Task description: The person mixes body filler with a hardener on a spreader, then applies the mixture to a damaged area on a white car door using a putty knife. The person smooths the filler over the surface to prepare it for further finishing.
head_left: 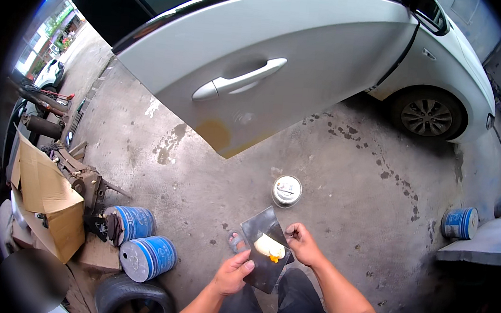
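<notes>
My left hand [234, 271] grips a dark rectangular board [261, 273] with a cream blob of paste [266, 244] and a yellow-orange dab [274, 258] on it. My right hand [303, 244] is closed at the board's right side, fingertips pinched on something thin and dark, partly hidden, that I cannot make out. A white tin [286, 190] stands on the floor beyond the board. Above it is a white car door [329, 51] with a handle [239, 79] and a yellowish-brown patch [212, 134] near its lower corner.
Cardboard [47, 199], blue drums [147, 259], metal parts [81, 178] and a tyre [104, 301] crowd the left. At right are a car wheel [427, 116], another blue drum [459, 222] and a grey ledge [478, 251]. My sandalled foot [235, 240] is on the concrete floor [348, 182].
</notes>
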`<state>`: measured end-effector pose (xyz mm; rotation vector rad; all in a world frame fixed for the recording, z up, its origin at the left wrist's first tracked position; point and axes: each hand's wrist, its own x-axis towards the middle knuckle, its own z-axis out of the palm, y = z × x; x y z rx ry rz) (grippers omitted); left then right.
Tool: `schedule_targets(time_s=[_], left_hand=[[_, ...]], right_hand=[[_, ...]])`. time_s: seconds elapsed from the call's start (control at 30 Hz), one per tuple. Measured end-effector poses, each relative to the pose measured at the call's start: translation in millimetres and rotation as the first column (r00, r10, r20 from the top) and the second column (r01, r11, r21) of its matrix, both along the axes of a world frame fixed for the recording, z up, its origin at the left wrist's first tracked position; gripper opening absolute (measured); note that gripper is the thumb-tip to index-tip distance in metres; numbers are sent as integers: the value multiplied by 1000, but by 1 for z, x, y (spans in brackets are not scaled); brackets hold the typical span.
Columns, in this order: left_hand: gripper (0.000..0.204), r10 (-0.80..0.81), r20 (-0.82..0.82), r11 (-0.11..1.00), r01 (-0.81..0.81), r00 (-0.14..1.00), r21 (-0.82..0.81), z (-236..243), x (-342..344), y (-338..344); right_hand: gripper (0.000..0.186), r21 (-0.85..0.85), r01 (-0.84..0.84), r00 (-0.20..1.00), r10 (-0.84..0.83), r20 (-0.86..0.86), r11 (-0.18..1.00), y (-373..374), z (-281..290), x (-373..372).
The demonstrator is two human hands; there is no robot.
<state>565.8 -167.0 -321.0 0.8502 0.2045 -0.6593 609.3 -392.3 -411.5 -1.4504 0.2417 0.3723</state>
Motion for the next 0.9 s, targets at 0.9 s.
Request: schedule_targets(time_s=[0.9], left_hand=[[58,507,334,856,-417,795,-305,259,-217,70]], right_hand=[[46,111,-491,845,441,304,864,41,378,-195]])
